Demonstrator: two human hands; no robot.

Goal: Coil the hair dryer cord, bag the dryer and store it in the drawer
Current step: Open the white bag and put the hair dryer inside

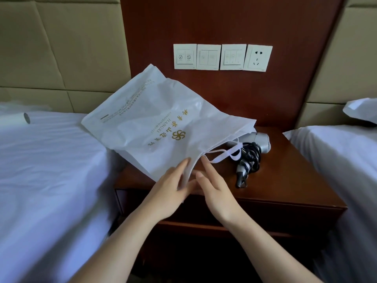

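Note:
A white bag (155, 121) with gold lettering is held above the left part of the wooden nightstand (285, 180), its mouth turned to the right. My left hand (173, 184) pinches the bag's near edge between thumb and fingers. My right hand (214, 186) has straight fingers touching the inner side of that same edge. The silver hair dryer (259, 142) lies on the nightstand just right of the bag mouth, partly hidden by it. Its black cord (250, 158) is coiled beside it, and the handle (241, 174) points toward me. The drawer front (275, 207) below the tabletop is closed.
White beds stand on both sides, the left bed (47, 170) and the right bed (342, 160). A white roll (19, 119) lies on the left bed. Wall switches (209, 57) and a socket (258, 57) sit on the wooden panel behind the nightstand.

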